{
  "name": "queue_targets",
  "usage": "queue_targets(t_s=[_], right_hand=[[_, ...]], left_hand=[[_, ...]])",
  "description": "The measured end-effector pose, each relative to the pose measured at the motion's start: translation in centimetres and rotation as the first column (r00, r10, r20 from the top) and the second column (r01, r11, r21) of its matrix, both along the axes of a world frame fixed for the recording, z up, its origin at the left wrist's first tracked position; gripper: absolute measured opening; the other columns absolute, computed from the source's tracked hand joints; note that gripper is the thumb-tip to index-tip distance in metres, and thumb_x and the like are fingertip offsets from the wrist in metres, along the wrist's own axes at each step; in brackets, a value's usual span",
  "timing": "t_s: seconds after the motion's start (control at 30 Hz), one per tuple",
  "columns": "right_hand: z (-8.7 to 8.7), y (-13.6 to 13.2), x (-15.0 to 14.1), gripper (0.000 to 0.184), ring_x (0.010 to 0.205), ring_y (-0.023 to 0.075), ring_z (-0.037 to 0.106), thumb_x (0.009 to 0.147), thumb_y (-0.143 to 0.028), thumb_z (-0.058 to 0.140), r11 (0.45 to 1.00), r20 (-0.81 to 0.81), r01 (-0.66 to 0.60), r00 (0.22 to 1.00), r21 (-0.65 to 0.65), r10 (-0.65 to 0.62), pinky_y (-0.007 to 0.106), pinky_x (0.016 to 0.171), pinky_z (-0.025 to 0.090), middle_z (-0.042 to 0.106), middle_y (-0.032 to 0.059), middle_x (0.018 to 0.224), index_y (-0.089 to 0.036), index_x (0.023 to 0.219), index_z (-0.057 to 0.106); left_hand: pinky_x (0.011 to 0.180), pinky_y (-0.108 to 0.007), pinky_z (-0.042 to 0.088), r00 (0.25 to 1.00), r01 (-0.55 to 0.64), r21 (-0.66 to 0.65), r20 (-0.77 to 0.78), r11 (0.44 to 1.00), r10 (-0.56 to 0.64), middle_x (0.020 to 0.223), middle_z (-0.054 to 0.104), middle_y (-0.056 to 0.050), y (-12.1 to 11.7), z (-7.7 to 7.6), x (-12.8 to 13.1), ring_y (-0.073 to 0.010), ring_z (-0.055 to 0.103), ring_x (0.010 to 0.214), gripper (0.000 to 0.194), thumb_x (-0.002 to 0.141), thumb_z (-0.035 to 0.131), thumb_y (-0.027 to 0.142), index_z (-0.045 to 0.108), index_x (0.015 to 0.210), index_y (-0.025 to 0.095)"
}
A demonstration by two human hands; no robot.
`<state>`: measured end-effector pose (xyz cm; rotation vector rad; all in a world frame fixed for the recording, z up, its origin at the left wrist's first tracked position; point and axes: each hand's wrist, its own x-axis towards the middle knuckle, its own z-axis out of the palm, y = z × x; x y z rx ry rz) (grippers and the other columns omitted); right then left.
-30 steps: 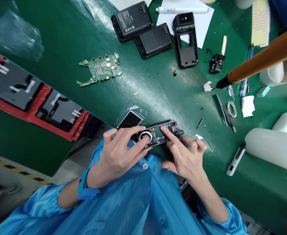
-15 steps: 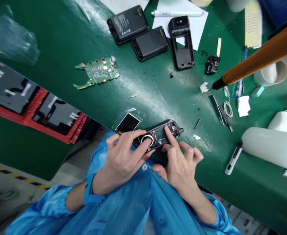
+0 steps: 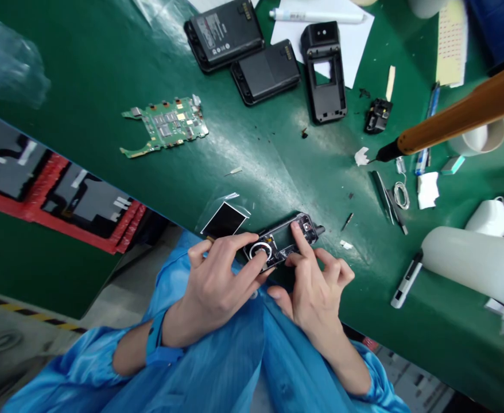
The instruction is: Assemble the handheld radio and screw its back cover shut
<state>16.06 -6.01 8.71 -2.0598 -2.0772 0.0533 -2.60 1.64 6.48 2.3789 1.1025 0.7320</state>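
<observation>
An opened handheld radio housing with a stubby antenna lies tilted near the table's front edge. A round part with a white ring sits in its left end. My left hand is closed around that end, the index fingertip on the ringed part and another finger along the far edge. My right hand rests its index fingertip on the housing's right half, with its other fingers bent and apart and its thumb off the housing. A small screen in clear film lies just left of the housing.
Farther back are a green circuit board, two black battery packs and a black shell. An orange-handled driver slants in from the right, above tweezers. A white roll lies at right.
My view has shifted slightly, moving the surrounding items in the picture. Both hands keep nearly the same place on the housing; the left index fingertip has moved slightly on the ringed part.
</observation>
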Motion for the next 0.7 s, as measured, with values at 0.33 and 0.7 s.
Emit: queue_targets(t_s=[0.33, 0.7], right_hand=[[0.3, 1.0, 0.4, 0.059, 0.096, 0.0283, 0.059, 0.123, -0.065, 0.022, 0.997, 0.098, -0.062, 0.994, 0.045, 0.058, 0.048, 0.092, 0.033, 0.081, 0.0072, 0.147, -0.026, 0.101, 0.060], [-1.1, -0.5, 2.7, 0.046, 0.096, 0.0315, 0.064, 0.122, -0.059, 0.038, 0.936, -0.326, 0.193, 0.941, 0.295, -0.092, 0.052, 0.088, 0.046, 0.087, 0.0091, 0.126, -0.028, 0.096, 0.060]], left_hand=[[0.086, -0.042, 0.036, 0.997, 0.075, 0.033, -0.036, 0.997, -0.074, 0.120, 0.087, -0.009, 0.8, 0.2, -0.5, -0.0215, 0.079, 0.095, 0.005, 0.114, 0.065, 0.023, 0.070, 0.115, 0.023], [0.087, -0.043, 0.036, 0.998, -0.058, 0.012, -0.021, 0.998, 0.059, 0.120, 0.085, -0.008, -0.2, 0.0, 0.7, -0.0228, 0.077, 0.095, 0.015, 0.106, 0.080, 0.023, 0.069, 0.117, 0.023]])
